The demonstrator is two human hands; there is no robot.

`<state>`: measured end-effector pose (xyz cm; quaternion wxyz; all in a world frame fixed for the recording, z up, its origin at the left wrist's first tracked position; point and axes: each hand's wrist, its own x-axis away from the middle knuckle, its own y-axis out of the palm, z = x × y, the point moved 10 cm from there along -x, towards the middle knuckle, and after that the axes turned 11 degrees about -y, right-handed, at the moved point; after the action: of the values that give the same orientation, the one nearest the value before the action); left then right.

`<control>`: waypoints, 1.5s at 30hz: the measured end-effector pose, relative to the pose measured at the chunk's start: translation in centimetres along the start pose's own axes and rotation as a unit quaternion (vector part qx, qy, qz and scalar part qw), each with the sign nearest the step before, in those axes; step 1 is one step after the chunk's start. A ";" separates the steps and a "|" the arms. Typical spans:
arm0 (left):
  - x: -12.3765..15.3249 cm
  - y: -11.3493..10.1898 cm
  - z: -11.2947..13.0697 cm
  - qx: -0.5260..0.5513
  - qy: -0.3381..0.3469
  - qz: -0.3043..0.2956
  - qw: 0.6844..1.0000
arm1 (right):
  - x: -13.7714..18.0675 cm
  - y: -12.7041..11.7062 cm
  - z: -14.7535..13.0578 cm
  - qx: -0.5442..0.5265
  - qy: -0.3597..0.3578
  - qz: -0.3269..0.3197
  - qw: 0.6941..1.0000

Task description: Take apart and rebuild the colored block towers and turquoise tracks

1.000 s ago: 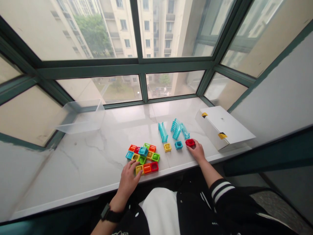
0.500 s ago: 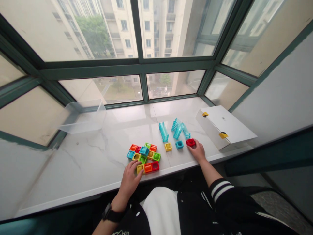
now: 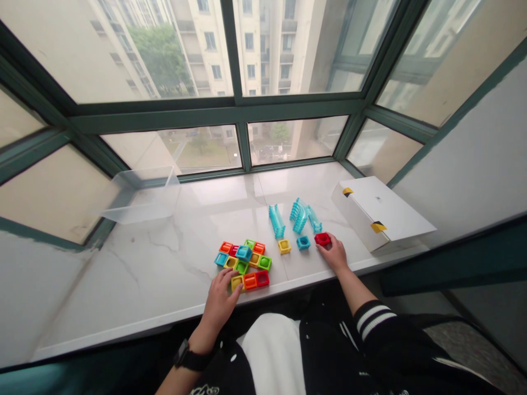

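Note:
My right hand point(image 3: 335, 254) has its thumb and fingers closed on a red toy block point(image 3: 322, 239) at the right end of a short row. Beside it in that row sit a blue block point(image 3: 303, 243) and a yellow block point(image 3: 284, 246). My left hand point(image 3: 222, 293) rests with loosely spread fingers around the left end of a front strip, at another yellow block point(image 3: 237, 283). An orange block point(image 3: 250, 281) and a red one point(image 3: 262, 278) continue that strip. Behind it lies a cluster of colored blocks, with a blue block point(image 3: 244, 253) on top.
Translucent blue track pieces, one straight point(image 3: 276, 221), one curved point(image 3: 299, 215) and one narrower point(image 3: 315, 219), lie behind the row. A white box point(image 3: 382, 211) stands at the right. A clear plastic bin point(image 3: 142, 214) is at the back left. Windows border the marble-patterned sill point(image 3: 164, 280).
The view has shifted very slightly. Both hands and the blocks keep their places.

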<state>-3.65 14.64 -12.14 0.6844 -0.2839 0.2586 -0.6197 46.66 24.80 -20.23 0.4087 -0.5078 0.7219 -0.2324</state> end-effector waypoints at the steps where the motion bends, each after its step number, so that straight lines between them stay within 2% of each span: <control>1: 0.0 0.0 0.0 -0.001 0.001 0.000 1.000 | 0.0 0.0 0.0 0.000 -0.002 0.002 1.000; 11: 0.1 0.0 -0.1 -0.005 -0.003 -0.005 1.000 | 0.3 -0.4 -0.7 -0.040 -0.044 0.011 0.998; 15: 0.1 -0.3 -0.4 -0.008 0.005 0.001 1.000 | 1.7 -1.4 0.4 -0.115 -0.012 0.013 0.993; 18: 0.0 -0.4 -0.5 -0.022 0.018 0.007 1.000 | 3.1 -3.5 0.8 -0.147 0.037 0.059 0.987; 21: 0.0 -0.4 -0.4 -0.046 0.027 0.020 0.998 | 4.6 -6.2 -1.1 -0.137 0.067 0.129 0.980; 23: 0.2 -0.1 0.0 -0.060 0.038 0.023 0.997 | 5.0 -6.8 -4.3 -0.140 0.046 0.136 0.980; 25: 0.5 0.4 0.8 -0.073 0.064 0.013 0.995 | 4.7 -5.3 -9.1 -0.180 -0.022 0.064 0.981; 27: 1.0 1.3 1.8 -0.093 0.100 -0.008 0.991 | 4.7 -2.7 -14.7 -0.220 -0.106 -0.051 0.968; 30: 1.9 2.7 2.8 -0.124 0.135 -0.036 0.982 | 5.9 1.3 -22.2 -0.244 -0.214 -0.218 0.920; 32: 2.1 3.1 2.9 -0.128 0.133 -0.038 0.982 | 6.8 3.6 -25.3 -0.240 -0.239 -0.289 0.895; 34: 2.1 3.1 2.7 -0.119 0.123 -0.028 0.985 | 7.4 5.2 -27.4 -0.223 -0.256 -0.326 0.882; 37: 1.9 3.0 2.5 -0.105 0.114 -0.017 0.988 | 7.8 6.7 -29.4 -0.174 -0.278 -0.334 0.883; 45: 1.5 2.9 2.1 -0.096 0.111 -0.012 0.989 | 8.3 8.4 -30.0 -0.085 -0.287 -0.352 0.887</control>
<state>0.02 13.48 -12.67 0.6137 -0.2806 0.3882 -0.6276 16.06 17.91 -12.72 0.4447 -0.8057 0.3643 -0.1430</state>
